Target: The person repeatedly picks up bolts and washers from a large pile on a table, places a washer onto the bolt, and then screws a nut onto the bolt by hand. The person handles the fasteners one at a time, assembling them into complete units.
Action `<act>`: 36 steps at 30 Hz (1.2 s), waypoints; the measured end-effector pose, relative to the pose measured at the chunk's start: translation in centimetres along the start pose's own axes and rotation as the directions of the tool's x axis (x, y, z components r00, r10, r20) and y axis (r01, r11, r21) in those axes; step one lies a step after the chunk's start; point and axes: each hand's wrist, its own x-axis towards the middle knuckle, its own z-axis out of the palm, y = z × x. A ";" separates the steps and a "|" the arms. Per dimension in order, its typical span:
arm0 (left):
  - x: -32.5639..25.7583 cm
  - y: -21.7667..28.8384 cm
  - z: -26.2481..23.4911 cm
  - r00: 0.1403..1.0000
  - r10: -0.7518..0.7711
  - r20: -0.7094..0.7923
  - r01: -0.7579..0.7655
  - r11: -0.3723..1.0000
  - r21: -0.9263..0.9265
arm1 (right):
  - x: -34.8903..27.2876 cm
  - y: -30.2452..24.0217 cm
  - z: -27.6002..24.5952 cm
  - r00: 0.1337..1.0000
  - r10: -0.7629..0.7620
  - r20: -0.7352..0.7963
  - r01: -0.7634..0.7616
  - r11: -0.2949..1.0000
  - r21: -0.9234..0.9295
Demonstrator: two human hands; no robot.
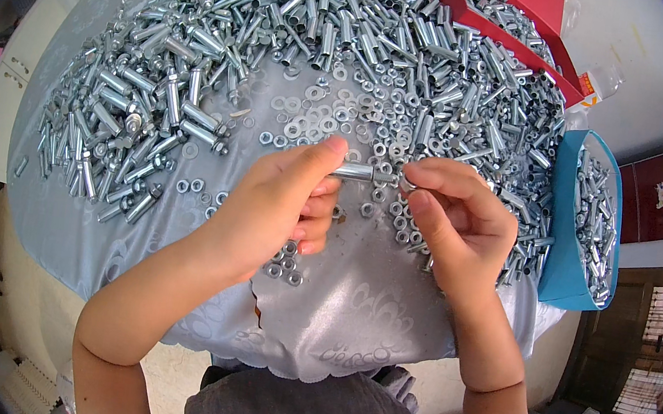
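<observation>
Head view: your left hand [288, 193] holds a sleeved bolt [355, 172] level above the counter [343, 312], thumb along the top, fingers curled under. Its threaded end [385, 178] sticks out of the sleeve toward your right. Your right hand [466, 223] is pinched narrow, thumb and forefinger closed on a small ring [407, 185] right at the thread tip. Fingers cover most of the ring, so I can't tell nut from washer, nor whether it's on the thread.

Both hands are over the middle of the counter, near its front edge. Beyond them you've got loose washers [298, 126], with nuts [367, 209] mixed in and running down near your right hand. More nuts sit just below your left hand, bunched together.

Big heap of sleeves [322, 11] across the far side, spilling down the right. Left side has a pile of sleeved bolts [171, 100], lying at all angles.

Red box [562, 85] at far right, metal parts inside. Blue box [561, 235] at the right edge, also filled with metal parts. Clear bottle [605, 81] beside the red box. Grey cloth covers the counter; it's torn [256, 307] near the front.
</observation>
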 end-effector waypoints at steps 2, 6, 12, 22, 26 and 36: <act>-0.1 0.1 0.1 1.000 0.012 -0.024 -0.011 1.000 0.005 | 0.0 -0.2 -0.1 0.997 0.059 0.040 -0.059 0.998 0.014; 0.0 0.2 0.8 0.993 0.062 -0.104 -0.057 0.997 0.054 | 0.0 -0.2 0.0 0.996 0.077 0.053 -0.076 0.997 -0.029; 0.0 0.0 0.4 0.991 0.118 -0.059 -0.110 0.986 0.127 | 0.2 0.3 0.0 0.999 -0.028 0.031 0.033 0.985 -0.167; -0.2 -0.8 -0.1 0.917 0.398 -0.027 -0.338 0.811 0.478 | 0.0 0.6 -0.1 0.999 -0.038 0.009 0.039 0.960 -0.279; -0.4 -0.8 0.2 0.895 0.447 0.010 -0.369 0.726 0.581 | 0.0 0.5 0.0 0.999 -0.033 -0.015 0.027 0.956 -0.294; -0.4 -0.8 0.1 0.876 0.480 0.039 -0.398 0.677 0.619 | 0.1 0.4 -0.1 0.998 -0.057 0.027 0.062 0.935 -0.350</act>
